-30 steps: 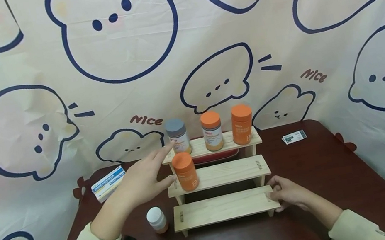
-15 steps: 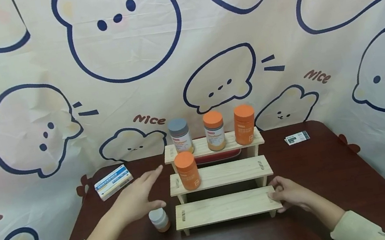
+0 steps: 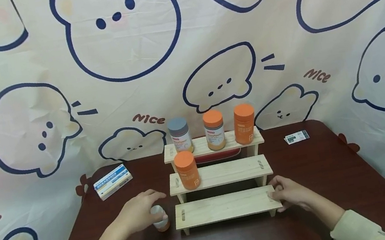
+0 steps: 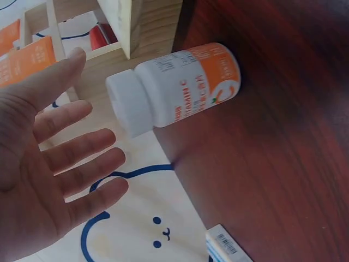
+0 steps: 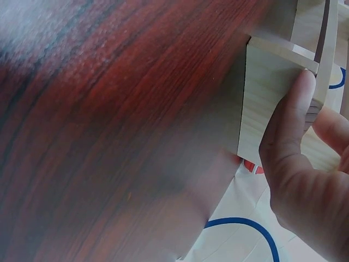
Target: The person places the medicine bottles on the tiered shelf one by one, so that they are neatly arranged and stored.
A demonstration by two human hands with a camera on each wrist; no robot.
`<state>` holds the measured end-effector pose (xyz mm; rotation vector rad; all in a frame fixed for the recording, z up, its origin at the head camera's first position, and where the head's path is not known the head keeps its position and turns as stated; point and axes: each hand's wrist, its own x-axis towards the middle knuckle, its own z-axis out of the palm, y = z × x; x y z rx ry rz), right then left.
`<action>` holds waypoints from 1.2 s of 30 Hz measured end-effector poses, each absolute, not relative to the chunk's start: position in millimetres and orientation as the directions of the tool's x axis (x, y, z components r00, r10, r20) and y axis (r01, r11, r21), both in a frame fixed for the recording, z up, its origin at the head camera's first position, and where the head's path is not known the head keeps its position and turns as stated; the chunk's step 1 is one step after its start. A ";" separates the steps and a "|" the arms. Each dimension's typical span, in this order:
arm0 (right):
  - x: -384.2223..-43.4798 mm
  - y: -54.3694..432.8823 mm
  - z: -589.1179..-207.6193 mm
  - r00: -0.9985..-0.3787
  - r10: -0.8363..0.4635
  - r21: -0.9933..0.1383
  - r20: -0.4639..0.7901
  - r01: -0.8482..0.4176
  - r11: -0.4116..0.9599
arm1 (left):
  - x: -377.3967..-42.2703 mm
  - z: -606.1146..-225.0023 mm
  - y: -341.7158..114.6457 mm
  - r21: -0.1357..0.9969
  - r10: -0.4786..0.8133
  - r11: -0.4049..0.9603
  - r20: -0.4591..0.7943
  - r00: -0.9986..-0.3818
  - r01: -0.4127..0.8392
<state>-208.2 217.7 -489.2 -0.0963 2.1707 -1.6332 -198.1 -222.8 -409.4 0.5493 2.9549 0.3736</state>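
A white vitamin C bottle [image 3: 162,225] with an orange-and-white label stands on the table left of a three-step wooden rack [image 3: 229,207]. Above and beside it hovers my left hand [image 3: 137,214], fingers spread and slightly bent. In the left wrist view a gap shows between that hand [image 4: 32,169] and the bottle [image 4: 188,87]. My right hand [image 3: 290,193] grips the right end of the rack's lowest step; the right wrist view has the thumb on the wooden end and the other fingers partly hidden. An orange bottle [image 3: 187,172] stands at the left of the middle step.
On the top step stand a grey-capped bottle [image 3: 180,135], an orange-capped bottle [image 3: 214,130] and an all-orange bottle [image 3: 244,124]. A blue-and-white box [image 3: 113,181] lies at the table's back left, a small card [image 3: 296,137] at the back right. A printed cloth hangs behind.
My left hand has drawn away from the orange bottle on the middle step, moving down and left to the white-capped bottle. The right hand stays on the rack.
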 end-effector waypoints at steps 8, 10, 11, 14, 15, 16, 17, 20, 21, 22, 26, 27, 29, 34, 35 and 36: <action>-209.0 219.5 -488.1 -0.910 -0.309 -0.938 -0.278 0.188 0.292 | -195.9 -414.7 -225.7 0.257 0.370 0.905 -0.088 -0.925 0.338; -209.0 219.7 -488.4 -0.909 -0.311 -0.939 -0.276 0.186 0.290 | -195.0 -416.3 -226.8 0.252 0.372 0.906 -0.084 -0.925 0.341; -209.1 219.7 -488.6 -0.909 -0.312 -0.939 -0.275 0.186 0.288 | -194.7 -417.2 -227.4 0.250 0.374 0.905 -0.080 -0.924 0.344; -209.1 219.5 -489.5 -0.910 -0.311 -0.941 -0.274 0.186 0.284 | -194.2 -419.9 -228.7 0.250 0.371 0.905 -0.071 -0.926 0.344; -209.0 219.4 -489.9 -0.910 -0.311 -0.941 -0.274 0.187 0.283 | -194.1 -420.8 -229.0 0.250 0.372 0.905 -0.070 -0.926 0.344; -208.8 219.3 -490.2 -0.910 -0.310 -0.941 -0.274 0.187 0.282 | -194.2 -422.0 -229.2 0.250 0.370 0.906 -0.072 -0.926 0.343; -208.6 219.1 -490.3 -0.910 -0.310 -0.941 -0.274 0.187 0.282 | -194.2 -423.1 -229.4 0.251 0.370 0.906 -0.075 -0.926 0.341; -207.7 218.2 -490.5 -0.910 -0.309 -0.940 -0.277 0.190 0.283 | -194.0 -425.7 -229.8 0.254 0.363 0.908 -0.087 -0.928 0.332; -207.4 217.8 -490.4 -0.909 -0.309 -0.940 -0.279 0.192 0.284 | -193.9 -426.3 -230.2 0.252 0.362 0.909 -0.089 -0.928 0.330; -207.0 217.4 -490.2 -0.909 -0.309 -0.939 -0.280 0.193 0.284 | -193.8 -426.7 -230.6 0.249 0.359 0.911 -0.091 -0.929 0.328; -205.9 215.8 -489.2 -0.909 -0.307 -0.938 -0.284 0.196 0.287 | -193.5 -423.3 -233.5 0.243 0.350 0.915 -0.085 -0.933 0.322; -205.6 215.6 -488.8 -0.909 -0.306 -0.938 -0.283 0.196 0.287 | -193.6 -421.0 -234.3 0.246 0.348 0.915 -0.079 -0.934 0.320; -205.2 215.4 -488.2 -0.910 -0.302 -0.937 -0.283 0.196 0.288 | -193.7 -414.4 -235.7 0.260 0.346 0.911 -0.057 -0.937 0.321; -205.1 216.0 -487.2 -0.913 -0.299 -0.938 -0.278 0.192 0.287 | -191.6 -395.4 -237.4 0.249 0.352 0.908 -0.012 -0.936 0.338; -205.2 216.2 -486.9 -0.913 -0.301 -0.939 -0.277 0.190 0.287 | -190.3 -392.2 -236.8 0.239 0.355 0.909 -0.010 -0.935 0.343; -205.3 216.5 -486.5 -0.912 -0.304 -0.939 -0.277 0.189 0.288 | -188.6 -389.0 -235.6 0.228 0.359 0.910 -0.013 -0.933 0.346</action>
